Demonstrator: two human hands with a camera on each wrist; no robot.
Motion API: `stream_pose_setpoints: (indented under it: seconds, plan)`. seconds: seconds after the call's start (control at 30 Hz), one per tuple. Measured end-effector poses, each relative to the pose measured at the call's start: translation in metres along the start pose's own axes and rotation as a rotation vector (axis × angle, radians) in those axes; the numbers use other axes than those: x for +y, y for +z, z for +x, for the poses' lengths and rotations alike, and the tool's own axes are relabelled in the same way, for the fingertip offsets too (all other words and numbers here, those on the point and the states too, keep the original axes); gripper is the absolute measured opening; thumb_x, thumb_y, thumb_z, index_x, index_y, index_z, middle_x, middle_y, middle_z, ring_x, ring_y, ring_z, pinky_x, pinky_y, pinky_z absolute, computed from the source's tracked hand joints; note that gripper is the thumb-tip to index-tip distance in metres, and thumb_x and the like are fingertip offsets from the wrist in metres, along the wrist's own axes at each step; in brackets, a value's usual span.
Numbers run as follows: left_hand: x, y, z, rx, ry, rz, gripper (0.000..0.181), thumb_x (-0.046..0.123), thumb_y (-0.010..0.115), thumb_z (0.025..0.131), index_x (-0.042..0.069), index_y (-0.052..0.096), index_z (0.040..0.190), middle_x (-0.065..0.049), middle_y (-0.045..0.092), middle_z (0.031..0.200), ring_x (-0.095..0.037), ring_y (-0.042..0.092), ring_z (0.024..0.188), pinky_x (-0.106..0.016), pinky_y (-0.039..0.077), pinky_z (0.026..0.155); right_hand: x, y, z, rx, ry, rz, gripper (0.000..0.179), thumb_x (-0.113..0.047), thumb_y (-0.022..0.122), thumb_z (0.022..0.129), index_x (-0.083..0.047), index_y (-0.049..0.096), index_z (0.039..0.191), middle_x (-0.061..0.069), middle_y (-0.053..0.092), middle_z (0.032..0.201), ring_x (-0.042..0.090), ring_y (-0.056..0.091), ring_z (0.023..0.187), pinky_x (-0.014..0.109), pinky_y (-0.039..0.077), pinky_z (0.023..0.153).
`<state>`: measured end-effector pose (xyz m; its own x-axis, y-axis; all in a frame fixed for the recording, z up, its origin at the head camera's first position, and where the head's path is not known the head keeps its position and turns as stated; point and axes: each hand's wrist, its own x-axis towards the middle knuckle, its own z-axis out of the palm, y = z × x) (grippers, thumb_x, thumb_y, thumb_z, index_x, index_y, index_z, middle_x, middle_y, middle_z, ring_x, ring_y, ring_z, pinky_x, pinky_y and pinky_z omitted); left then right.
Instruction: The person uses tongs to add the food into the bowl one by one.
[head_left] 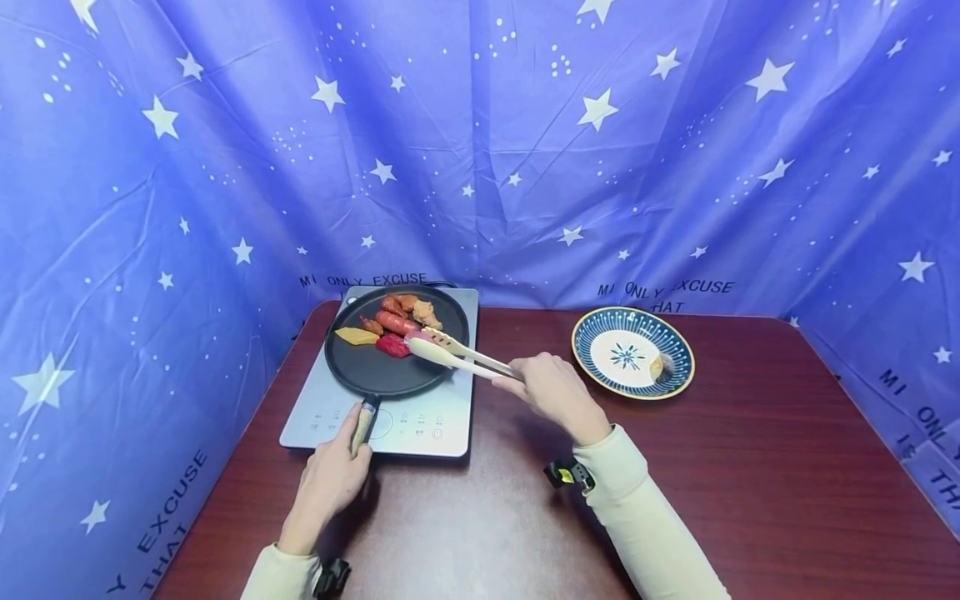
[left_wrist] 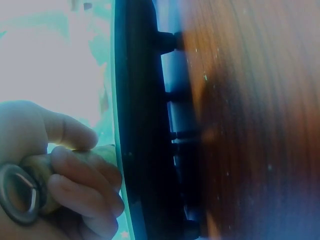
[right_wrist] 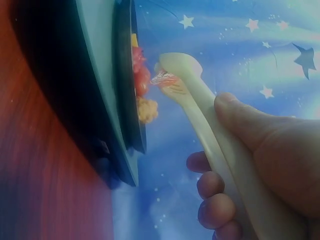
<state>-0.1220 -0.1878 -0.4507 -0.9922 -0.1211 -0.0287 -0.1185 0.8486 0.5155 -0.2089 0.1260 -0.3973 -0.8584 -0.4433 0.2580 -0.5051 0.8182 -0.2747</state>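
Observation:
My left hand [head_left: 333, 475] grips the wooden handle [head_left: 362, 429] of a flat black frying pan [head_left: 375, 377]; its fingers curl round the handle in the left wrist view. My right hand [head_left: 558, 398] holds cream-coloured tongs [head_left: 471, 365], whose tips are over the pan's right side. Between those tips is a reddish piece [right_wrist: 164, 79] with pale streaks, apart from the other food in the right wrist view. In the pan lie a scored sausage [head_left: 394, 322], a yellow leaf-shaped piece [head_left: 356, 336], a crumpled red piece [head_left: 392, 346] and golden fried chunks [head_left: 426, 312].
A silver induction cooker [head_left: 307, 421] carries the pan on the left of the dark red table [head_left: 517, 517]. To the right stands a blue-patterned plate [head_left: 588, 329] with a small brown-and-white piece [head_left: 661, 367] on it. Starry blue curtain [head_left: 480, 150] surrounds the table's back and sides.

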Motion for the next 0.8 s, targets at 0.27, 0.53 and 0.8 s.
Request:
stream_pose_setpoints:
  seconds: [0.27, 0.53, 0.8]
  plan:
    - [0.0, 0.0, 0.0, 0.002, 0.004, -0.001, 0.067, 0.021, 0.048, 0.085, 0.017, 0.03, 0.149, -0.025, 0.063, 0.101, -0.027, 0.053, 0.063, -0.041, 0.041, 0.054, -0.009, 0.005, 0.008, -0.02, -0.017, -0.025, 0.035, -0.05, 0.059, 0.088, -0.022, 0.057, 0.066, -0.01, 0.042, 0.051, 0.013, 0.044, 0.048, 0.033, 0.038, 0.047]
    - [0.0, 0.0, -0.001, 0.014, 0.013, 0.006, 0.067, 0.021, 0.049, 0.085, 0.017, 0.03, 0.149, -0.027, 0.062, 0.105, -0.029, 0.055, 0.065, -0.044, 0.042, 0.055, -0.018, 0.007, 0.014, -0.053, -0.032, -0.053, 0.038, -0.052, 0.058, 0.087, -0.021, 0.055, 0.065, -0.008, 0.044, 0.052, 0.015, 0.046, 0.049, 0.034, 0.039, 0.048]
    - [0.0, 0.0, -0.001, 0.014, 0.014, 0.005, 0.067, 0.021, 0.048, 0.085, 0.017, 0.03, 0.149, -0.027, 0.062, 0.107, -0.029, 0.056, 0.067, -0.045, 0.042, 0.056, -0.023, 0.011, 0.018, -0.051, -0.053, -0.063, 0.038, -0.048, 0.061, 0.086, -0.021, 0.052, 0.062, -0.007, 0.043, 0.051, 0.015, 0.045, 0.047, 0.036, 0.039, 0.047]
